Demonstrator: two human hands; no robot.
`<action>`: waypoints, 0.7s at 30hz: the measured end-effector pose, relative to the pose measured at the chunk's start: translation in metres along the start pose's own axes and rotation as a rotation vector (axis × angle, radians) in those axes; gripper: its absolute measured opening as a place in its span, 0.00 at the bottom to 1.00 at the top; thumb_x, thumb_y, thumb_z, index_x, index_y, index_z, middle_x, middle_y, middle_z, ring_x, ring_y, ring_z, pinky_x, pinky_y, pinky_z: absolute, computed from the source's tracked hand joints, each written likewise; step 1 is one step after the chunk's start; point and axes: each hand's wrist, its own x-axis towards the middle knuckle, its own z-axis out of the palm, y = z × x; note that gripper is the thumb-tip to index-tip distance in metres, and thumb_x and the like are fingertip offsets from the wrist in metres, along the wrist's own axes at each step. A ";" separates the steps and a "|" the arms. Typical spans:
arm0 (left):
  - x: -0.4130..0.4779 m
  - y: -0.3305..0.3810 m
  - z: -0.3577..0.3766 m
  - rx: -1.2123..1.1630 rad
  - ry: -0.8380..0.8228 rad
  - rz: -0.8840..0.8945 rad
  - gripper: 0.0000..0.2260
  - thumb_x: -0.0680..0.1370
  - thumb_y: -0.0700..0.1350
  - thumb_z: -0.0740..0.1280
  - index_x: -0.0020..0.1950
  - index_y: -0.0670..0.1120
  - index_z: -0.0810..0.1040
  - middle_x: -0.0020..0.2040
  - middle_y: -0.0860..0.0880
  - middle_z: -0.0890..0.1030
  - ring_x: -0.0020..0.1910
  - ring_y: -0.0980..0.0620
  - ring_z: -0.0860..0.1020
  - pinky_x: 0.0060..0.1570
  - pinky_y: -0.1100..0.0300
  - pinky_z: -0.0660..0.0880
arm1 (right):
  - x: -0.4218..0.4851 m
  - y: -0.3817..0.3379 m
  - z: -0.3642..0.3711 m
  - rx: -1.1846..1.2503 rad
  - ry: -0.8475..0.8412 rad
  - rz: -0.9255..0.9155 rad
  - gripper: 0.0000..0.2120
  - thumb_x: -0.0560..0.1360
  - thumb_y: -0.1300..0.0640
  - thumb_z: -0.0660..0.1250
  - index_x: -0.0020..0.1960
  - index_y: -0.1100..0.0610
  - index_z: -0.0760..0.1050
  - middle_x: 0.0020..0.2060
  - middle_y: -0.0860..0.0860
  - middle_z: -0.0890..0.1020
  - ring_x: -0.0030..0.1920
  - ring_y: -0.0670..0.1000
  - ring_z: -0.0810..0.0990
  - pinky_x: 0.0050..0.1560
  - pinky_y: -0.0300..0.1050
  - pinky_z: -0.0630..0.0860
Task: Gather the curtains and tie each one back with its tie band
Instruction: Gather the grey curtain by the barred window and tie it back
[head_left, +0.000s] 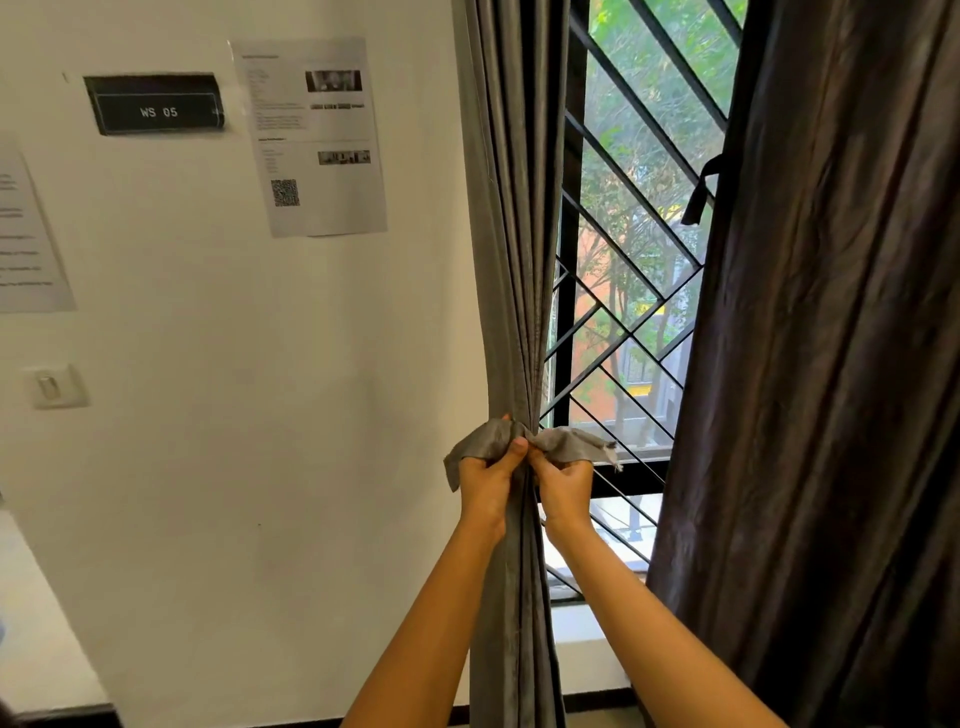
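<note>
The left grey curtain (511, 234) hangs gathered into a narrow bundle beside the window. A grey tie band (569, 446) wraps around it at waist height, its two ends crossing at the front. My left hand (488, 480) grips the band's left end, which droops past my knuckles. My right hand (563, 483) pinches the right end, whose frayed tip sticks out toward the window. The right dark curtain (821, 364) hangs loose and ungathered. Its dark tie band (701, 192) dangles from its left edge.
A black window grille (628, 291) with diagonal bars stands between the curtains. On the white wall at left are a black sign (156, 110), taped paper sheets (317, 140) and a wall switch (52, 387). A white sill (587, 644) lies below the window.
</note>
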 end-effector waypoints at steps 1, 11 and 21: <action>0.001 0.000 -0.001 0.019 0.007 0.015 0.14 0.75 0.40 0.70 0.60 0.39 0.79 0.49 0.47 0.83 0.50 0.49 0.82 0.45 0.63 0.80 | 0.001 0.000 0.000 0.003 -0.020 0.000 0.06 0.75 0.68 0.66 0.51 0.63 0.76 0.46 0.58 0.82 0.51 0.56 0.81 0.53 0.46 0.80; 0.005 0.002 -0.006 0.269 0.033 0.164 0.05 0.77 0.46 0.68 0.49 0.46 0.80 0.41 0.54 0.81 0.40 0.60 0.80 0.40 0.71 0.75 | 0.013 -0.005 -0.005 -0.152 -0.110 0.014 0.04 0.77 0.56 0.65 0.49 0.55 0.78 0.46 0.55 0.83 0.51 0.55 0.82 0.54 0.52 0.79; 0.014 0.002 -0.011 0.341 -0.034 0.171 0.09 0.76 0.50 0.67 0.53 0.47 0.78 0.45 0.51 0.81 0.46 0.53 0.81 0.47 0.63 0.77 | 0.029 0.002 -0.009 -0.272 -0.143 0.005 0.12 0.75 0.51 0.68 0.56 0.54 0.77 0.52 0.56 0.82 0.54 0.55 0.81 0.58 0.58 0.77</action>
